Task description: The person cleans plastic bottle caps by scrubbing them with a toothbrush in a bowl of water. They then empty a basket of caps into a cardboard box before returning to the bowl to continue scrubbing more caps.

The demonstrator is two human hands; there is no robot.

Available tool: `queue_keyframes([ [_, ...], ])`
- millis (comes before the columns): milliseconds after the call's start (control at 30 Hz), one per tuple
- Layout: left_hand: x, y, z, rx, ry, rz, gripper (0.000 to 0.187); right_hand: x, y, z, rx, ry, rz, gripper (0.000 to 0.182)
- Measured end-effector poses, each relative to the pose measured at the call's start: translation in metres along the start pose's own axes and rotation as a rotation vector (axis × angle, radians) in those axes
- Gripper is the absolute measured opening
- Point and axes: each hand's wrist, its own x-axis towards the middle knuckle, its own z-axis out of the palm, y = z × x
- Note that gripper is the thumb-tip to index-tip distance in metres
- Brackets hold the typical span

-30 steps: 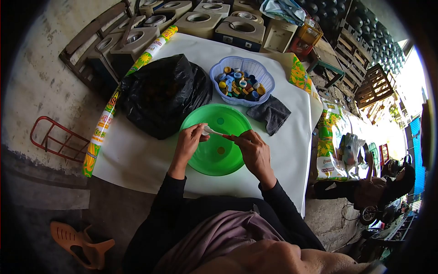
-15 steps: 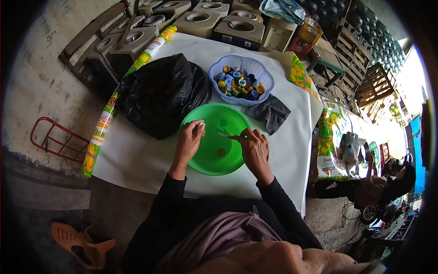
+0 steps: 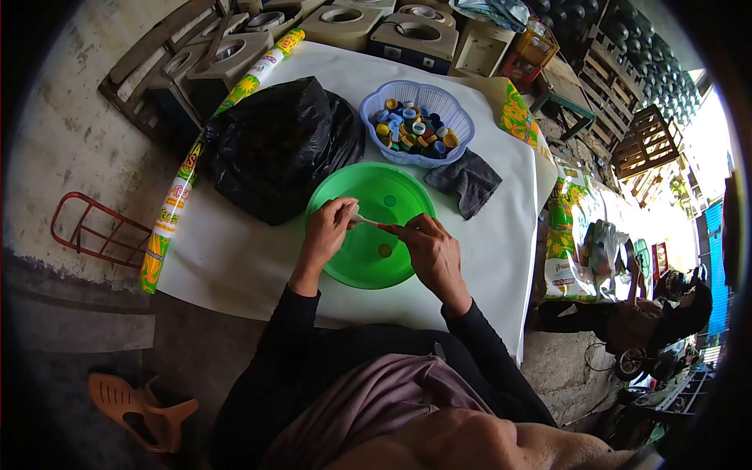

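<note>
Cap (image 3: 351, 211), small and pale, sits pinched in the left hand (image 3: 329, 231) over the green bowl (image 3: 345, 262); right hand (image 3: 427, 251) fingers pinch a thin tool (image 3: 374, 225) at it, best levered gently.

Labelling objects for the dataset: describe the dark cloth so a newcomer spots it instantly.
Start at the white sheet covering the table, then find the blue basket of bottle caps at its far side. The dark cloth lies crumpled just right of the green bowl, below that basket. It is small, flat and grey, unlike the bulky glossy black bag on the left.
</note>
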Motion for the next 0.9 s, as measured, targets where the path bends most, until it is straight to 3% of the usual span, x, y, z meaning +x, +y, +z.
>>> queue_keyframes([
  [167, 0.003, -0.003, -0.001, 0.056, 0.051, 0.068, 0.024, 0.009, 0.008, -0.006, -0.233, 0.100, -0.004, 0.029],
  [233, 0.002, -0.001, -0.001, -0.002, 0.028, 0.002, 0.023, 0.006, 0.014, -0.006, -0.241, -0.035, -0.056, 0.029],
  [333, -0.001, 0.001, -0.002, 0.224, 0.036, 0.125, 0.024, 0.010, 0.001, -0.014, -0.141, 0.024, 0.043, 0.029],
  [433, -0.003, -0.004, 0.000, 0.203, 0.032, 0.098, 0.029, 0.014, -0.009, -0.018, -0.081, 0.133, 0.011, 0.027],
  [533, -0.004, -0.003, -0.001, 0.420, 0.055, 0.216, 0.031, 0.009, 0.010, -0.003, -0.188, 0.003, -0.016, 0.027],
  [567, -0.005, -0.004, 0.000, 0.386, 0.052, 0.181, 0.031, 0.007, 0.015, 0.000, -0.234, -0.051, -0.034, 0.027],
  [700, -0.006, 0.005, 0.000, 0.342, 0.052, 0.114, 0.033, 0.014, -0.004, -0.011, -0.078, 0.105, 0.012, 0.033],
  [900, -0.004, -0.003, 0.001, 0.289, 0.031, 0.112, 0.033, 0.011, 0.008, -0.001, -0.172, -0.019, 0.045, 0.036],
])
